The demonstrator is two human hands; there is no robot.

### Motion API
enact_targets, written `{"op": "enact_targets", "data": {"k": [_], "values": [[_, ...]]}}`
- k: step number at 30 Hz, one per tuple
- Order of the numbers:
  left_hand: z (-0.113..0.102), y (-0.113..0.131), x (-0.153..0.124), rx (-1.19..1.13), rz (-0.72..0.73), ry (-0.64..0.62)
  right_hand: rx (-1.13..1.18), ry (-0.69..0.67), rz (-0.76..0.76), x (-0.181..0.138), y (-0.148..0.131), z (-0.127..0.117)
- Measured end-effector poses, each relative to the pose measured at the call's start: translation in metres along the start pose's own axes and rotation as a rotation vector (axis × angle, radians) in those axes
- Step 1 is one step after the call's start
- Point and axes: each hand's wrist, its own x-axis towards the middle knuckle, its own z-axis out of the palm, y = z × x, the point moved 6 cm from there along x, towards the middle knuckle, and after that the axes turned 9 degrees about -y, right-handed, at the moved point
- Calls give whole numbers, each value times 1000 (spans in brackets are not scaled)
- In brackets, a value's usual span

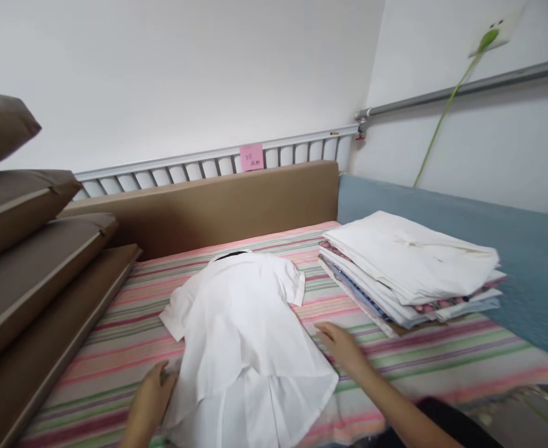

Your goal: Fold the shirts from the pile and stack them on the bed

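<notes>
A white short-sleeved shirt (pixel 250 311) lies spread on the striped cloth (pixel 101 367), its dark-lined collar toward the back. The hem is uneven, with folds running through the lower part. My left hand (pixel 150 398) is beside the shirt's lower left side, fingers loosely bent with a gap at the thumb. On the other side, my right hand (pixel 342 350) hovers or rests just right of the shirt's edge, fingers pointing toward it and slightly apart. No fabric shows gripped in either hand. Right of the shirt sits a stack of folded clothes (pixel 409 258), white on top.
Brown cushions (pixel 31 286) are piled at the left. A long brown cushion (pixel 236 205) leans before the white radiator (pixel 185 171), which bears a pink note (pixel 251 157). A blue cushion (pixel 442 205) lines the right wall, below a green cord (pixel 449 106) and grey pipe (pixel 470 87).
</notes>
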Motion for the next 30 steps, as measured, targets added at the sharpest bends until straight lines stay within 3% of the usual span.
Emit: {"op": "enact_targets", "data": {"k": [3,6,9,12,19,22,25,30], "values": [[23,-11,-39,-45,67,77,118,19,104,-36,32,7],[42,7,-66,61,197,80,-32,-91,30,-50,10,23],[52,22,-78,207,149,88,-289,-148,25,-54,-17,36],[46,28,-74,224,100,128,-402,-123,8,-50,-31,38],[0,-3,-73,-155,172,236,-165,-59,-121,-53,-11,8],[7,-8,-87,-154,194,198,-227,-76,-71,-65,9,8],[26,4,-96,-67,206,158,-303,-69,-36,-69,18,16],[34,25,-87,3,160,150,-298,-23,-15,-64,14,22]]}}
